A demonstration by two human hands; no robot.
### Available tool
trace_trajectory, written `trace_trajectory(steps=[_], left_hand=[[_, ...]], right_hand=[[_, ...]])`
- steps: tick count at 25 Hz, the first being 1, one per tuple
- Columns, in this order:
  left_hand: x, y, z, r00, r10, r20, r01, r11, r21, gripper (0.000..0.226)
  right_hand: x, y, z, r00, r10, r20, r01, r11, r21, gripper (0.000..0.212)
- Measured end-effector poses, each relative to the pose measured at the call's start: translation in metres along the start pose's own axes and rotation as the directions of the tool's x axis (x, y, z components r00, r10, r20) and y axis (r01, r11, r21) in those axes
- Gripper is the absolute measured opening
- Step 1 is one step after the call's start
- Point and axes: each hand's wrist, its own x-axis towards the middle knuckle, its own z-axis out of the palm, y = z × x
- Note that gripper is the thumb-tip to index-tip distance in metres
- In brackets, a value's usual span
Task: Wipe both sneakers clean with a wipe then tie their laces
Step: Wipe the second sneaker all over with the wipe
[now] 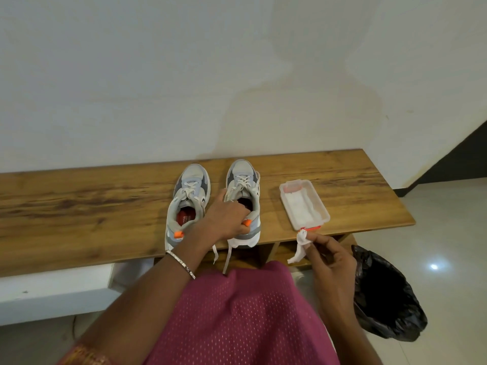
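Observation:
Two grey-and-white sneakers stand side by side on the wooden bench (79, 201), toes toward the wall. My left hand (228, 216) grips the heel collar of the right sneaker (246, 185), fingers inside the opening and thumb by its orange heel tab. Its loose laces hang over the bench's front edge. The left sneaker (191, 192) stands untouched beside it, with an orange insole showing. My right hand (326, 255) pinches a crumpled white wipe (300, 245) just off the bench's front edge.
An open clear plastic box of white wipes (303, 202) with an orange latch lies on the bench right of the sneakers. A bin lined with a black bag (382, 293) stands on the floor at lower right. A white wall backs the bench.

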Motion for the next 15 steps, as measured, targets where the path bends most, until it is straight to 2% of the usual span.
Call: trace_trajectory(steps=[5, 10, 12, 13, 14, 15], left_hand=[[0.005, 0.002, 0.013, 0.995, -0.041, -0.087, 0.038, 0.999, -0.038, 0.022], [0.005, 0.006, 0.017, 0.992, -0.102, -0.071, 0.092, 0.987, -0.128, 0.018], [-0.006, 0.005, 0.022, 0.984, -0.126, -0.127, 0.089, 0.961, -0.263, 0.027], [-0.014, 0.004, 0.023, 0.968, -0.171, -0.181, 0.076, 0.894, -0.441, 0.035], [-0.024, 0.004, 0.02, 0.932, -0.27, -0.24, 0.056, 0.763, -0.643, 0.04], [-0.033, 0.001, 0.017, 0.858, -0.434, -0.275, 0.041, 0.591, -0.806, 0.039]], right_hand=[[0.001, 0.004, 0.009, 0.999, 0.035, 0.038, -0.034, 0.999, -0.013, 0.019], [-0.004, 0.003, 0.016, 0.994, 0.077, 0.078, -0.078, 0.997, 0.013, 0.021], [-0.008, 0.003, 0.016, 0.992, 0.084, 0.095, -0.087, 0.996, 0.022, 0.02], [-0.01, 0.003, 0.015, 0.991, 0.091, 0.096, -0.094, 0.995, 0.024, 0.02], [-0.012, 0.003, 0.015, 0.991, 0.099, 0.095, -0.102, 0.995, 0.025, 0.02], [-0.014, 0.002, 0.015, 0.99, 0.105, 0.096, -0.108, 0.994, 0.03, 0.019]])
